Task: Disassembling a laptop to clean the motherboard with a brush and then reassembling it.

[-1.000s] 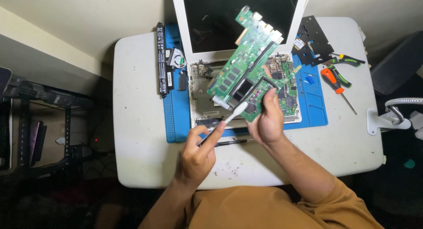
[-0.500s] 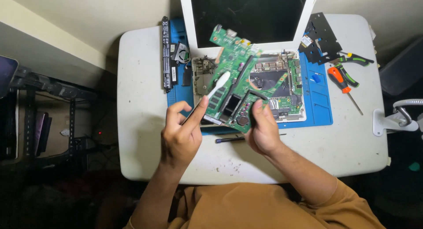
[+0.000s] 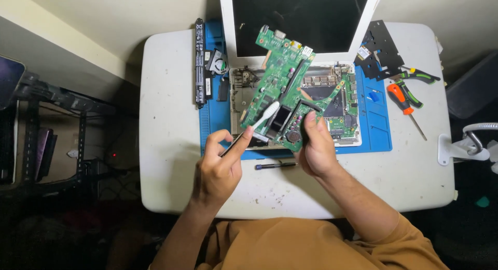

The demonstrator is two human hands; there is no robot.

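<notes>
The person's right hand grips the near edge of a green circuit board, thumb on top, and holds it lifted and tilted over the opened laptop base. The board runs from the hand up and away towards the far left, its far end overlapping the lower edge of the dark laptop screen. The left hand is closed round a small brush with a dark handle and a white head; the head rests on the board's near left part, beside a dark square opening.

The laptop base lies on a blue mat in the middle of a white table. On the table just near the mat, between the two hands, lies a dark pen-like tool. At the far left of the mat a long black battery lies lengthwise, with a small fan just to its right. To the right of the screen sits a black flat plate. Near it lie a pair of green-handled pliers and, just nearer, an orange-handled screwdriver, its shaft pointing towards the near right. A white lamp clamp sits at the table's right edge.
</notes>
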